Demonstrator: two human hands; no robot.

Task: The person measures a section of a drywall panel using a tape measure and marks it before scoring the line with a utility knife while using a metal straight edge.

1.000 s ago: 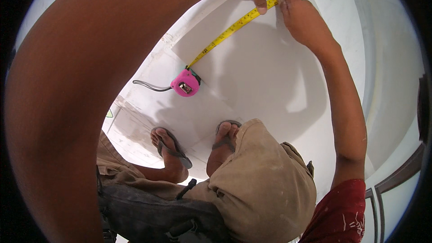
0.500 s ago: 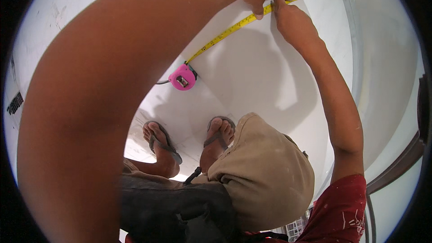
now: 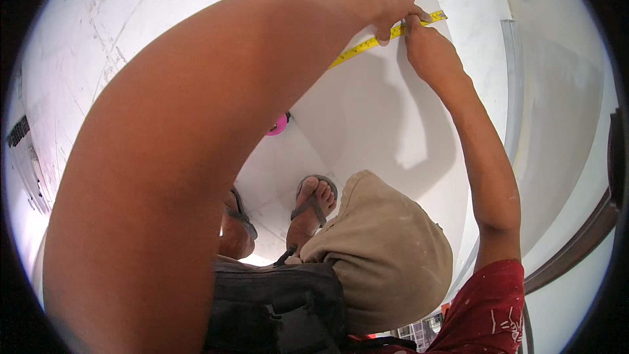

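A pale board (image 3: 367,105) lies before me with a yellow tape blade (image 3: 350,53) across it. My left hand (image 3: 392,6) is over the blade near its far end, fingers apart, thumb and fingertips down on it. Beside it my right hand (image 3: 432,52) is closed, fingertips at the blade around something small that I cannot make out. The pink tape case (image 3: 277,126) is mostly hidden behind my left forearm.
My sandaled feet (image 3: 311,200) stand on white flooring (image 3: 144,33) below the board. A grey strip (image 3: 510,85) runs along the right beside a pale wall. A dark brown frame (image 3: 570,249) is at right, dark objects (image 3: 18,131) at far left.
My left arm has swung rightward in view, covering most of the tape case and part of the blade. Both hands remain at the blade's far end, slightly lower in view.
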